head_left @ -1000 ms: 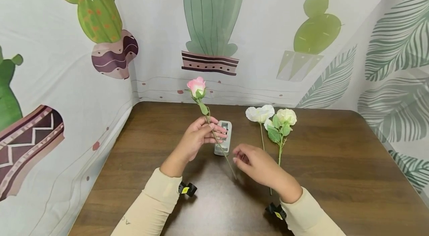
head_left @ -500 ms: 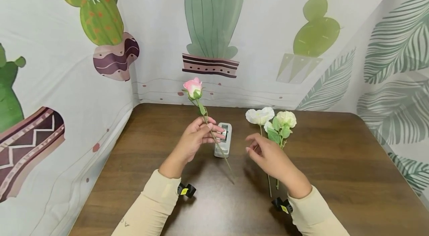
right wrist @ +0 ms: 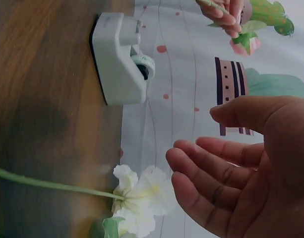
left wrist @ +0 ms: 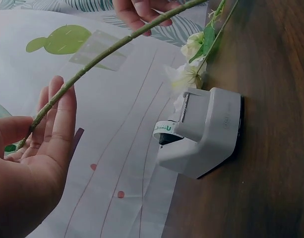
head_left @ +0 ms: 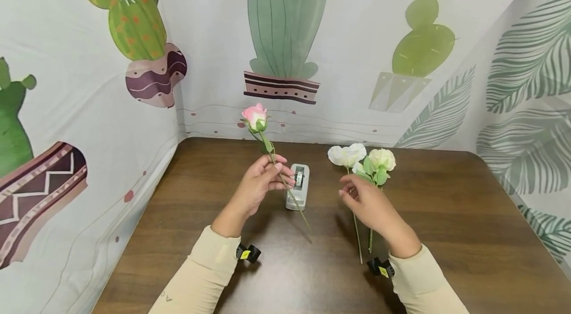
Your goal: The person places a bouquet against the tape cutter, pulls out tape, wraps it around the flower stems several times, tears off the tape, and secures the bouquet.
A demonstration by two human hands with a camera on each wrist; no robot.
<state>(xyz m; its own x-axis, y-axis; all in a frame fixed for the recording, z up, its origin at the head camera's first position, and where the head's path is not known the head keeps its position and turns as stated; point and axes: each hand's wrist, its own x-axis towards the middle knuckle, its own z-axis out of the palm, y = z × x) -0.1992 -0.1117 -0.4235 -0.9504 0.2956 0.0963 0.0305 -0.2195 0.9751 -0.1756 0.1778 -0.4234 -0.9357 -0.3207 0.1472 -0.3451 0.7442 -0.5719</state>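
- Hands work over a dark wooden table (head_left: 446,235) that fills the lower half of the head view.
- The left hand (head_left: 260,185), just left of centre in the head view, pinches the thin green stem of a pink rose (head_left: 254,116) between thumb and fingers; the left wrist view shows the stem lying across the fingertips (left wrist: 62,99), with the fingers held close together.
- The rose bloom stands up and to the left of the hand, in front of the cactus-print backdrop (head_left: 285,22), and the stem slants down to the right, past the near end of the tape dispenser.
- A white tape dispenser (head_left: 298,186) sits on the table at centre frame, just right of the left hand, with a strip of tape (left wrist: 164,130) sticking out from its roll.
- The right hand (head_left: 368,202), right of centre, is loosely spread with gently bent fingers (right wrist: 211,173) and grips nothing; it hovers over the stems of the white flowers (head_left: 361,158).
- Those white flowers lie on the table with the blooms toward the backdrop and the stems running toward the lower edge.
- Both arms wear cream sleeves (head_left: 200,274).
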